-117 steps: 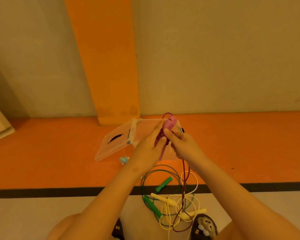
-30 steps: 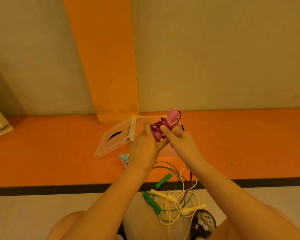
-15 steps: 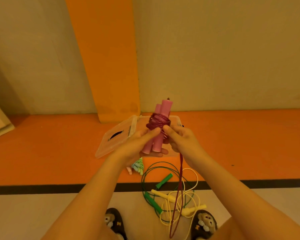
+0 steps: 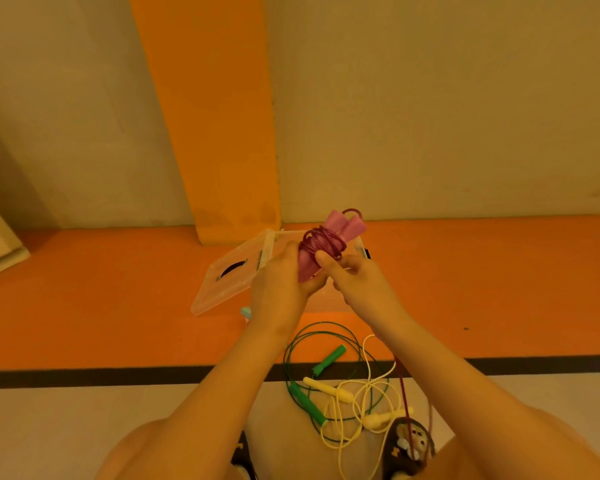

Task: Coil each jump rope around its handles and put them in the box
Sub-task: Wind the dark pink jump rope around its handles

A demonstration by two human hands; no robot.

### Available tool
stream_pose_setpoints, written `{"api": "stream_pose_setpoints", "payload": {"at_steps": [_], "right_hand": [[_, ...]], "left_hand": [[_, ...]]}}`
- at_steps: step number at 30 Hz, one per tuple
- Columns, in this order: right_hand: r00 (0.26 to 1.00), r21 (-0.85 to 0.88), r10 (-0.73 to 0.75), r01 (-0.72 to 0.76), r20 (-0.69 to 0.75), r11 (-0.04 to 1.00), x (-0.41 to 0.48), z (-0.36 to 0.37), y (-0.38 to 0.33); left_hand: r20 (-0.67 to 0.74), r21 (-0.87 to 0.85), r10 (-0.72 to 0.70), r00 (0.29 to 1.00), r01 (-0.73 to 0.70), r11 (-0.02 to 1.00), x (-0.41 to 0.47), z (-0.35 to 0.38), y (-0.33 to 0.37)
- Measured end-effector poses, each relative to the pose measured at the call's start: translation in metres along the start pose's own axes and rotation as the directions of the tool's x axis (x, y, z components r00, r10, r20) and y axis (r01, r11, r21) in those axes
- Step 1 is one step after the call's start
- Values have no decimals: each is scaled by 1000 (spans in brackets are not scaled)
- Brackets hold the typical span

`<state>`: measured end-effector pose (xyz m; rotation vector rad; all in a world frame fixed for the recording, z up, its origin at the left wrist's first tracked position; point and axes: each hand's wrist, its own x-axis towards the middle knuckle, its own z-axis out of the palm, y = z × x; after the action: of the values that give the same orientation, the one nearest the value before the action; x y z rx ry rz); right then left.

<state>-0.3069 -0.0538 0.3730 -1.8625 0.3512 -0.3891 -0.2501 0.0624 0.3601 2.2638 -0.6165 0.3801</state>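
Observation:
My left hand [image 4: 280, 282] grips the lower end of two pink handles [image 4: 340, 227] held side by side. Several turns of dark red rope [image 4: 321, 243] are wound round them. My right hand [image 4: 355, 278] pinches the rope just below the coil; its loose tail [image 4: 405, 393] hangs down past my right forearm. Behind my hands lies a clear plastic box [image 4: 360, 247], its lid [image 4: 229, 275] folded open to the left. On the floor below lie a green jump rope [image 4: 305, 398] and a yellow jump rope [image 4: 343, 396], uncoiled and tangled together.
An orange pillar [image 4: 222, 133] rises from the orange floor strip just behind the box. A small pale blue object [image 4: 246, 311] peeks out beside my left wrist. Two slippers with animal faces [image 4: 409, 445] show at the bottom, close to the loose ropes.
The handles have tilted from nearly upright to leaning right. My left hand has turned over them, and the hanging tail has swung right and grown shorter as more rope sits in the coil.

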Motion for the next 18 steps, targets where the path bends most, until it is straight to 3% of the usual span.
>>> {"api": "stream_pose_setpoints", "payload": {"at_steps": [3, 7, 9, 10, 13, 15, 18], "right_hand": [[997, 9, 1, 0, -71, 1000, 0, -1, 2], [998, 118, 45, -41, -32, 992, 1, -7, 5], [999, 152, 48, -47, 2, 987, 3, -10, 7], [999, 178, 47, -51, 29, 983, 4, -11, 9], [992, 294, 29, -64, 123, 954, 4, -13, 10], [986, 333, 4, -61, 168, 941, 3, -13, 9], [983, 266, 61, -106, 174, 958, 3, -12, 8]], "left_hand": [[-31, -4, 27, 999, -27, 1000, -4, 5, 5], [74, -260, 54, 996, -33, 965, -3, 3, 3], [204, -543, -7, 979, 119, 831, -4, -2, 5], [293, -670, -50, 955, 242, 701, -3, -4, 6], [462, -820, -39, 886, 444, 362, -1, -12, 4], [476, -835, -36, 879, 464, 296, 0, -15, 4], [370, -850, -112, 922, 385, 361, 1, -10, 4]]}}
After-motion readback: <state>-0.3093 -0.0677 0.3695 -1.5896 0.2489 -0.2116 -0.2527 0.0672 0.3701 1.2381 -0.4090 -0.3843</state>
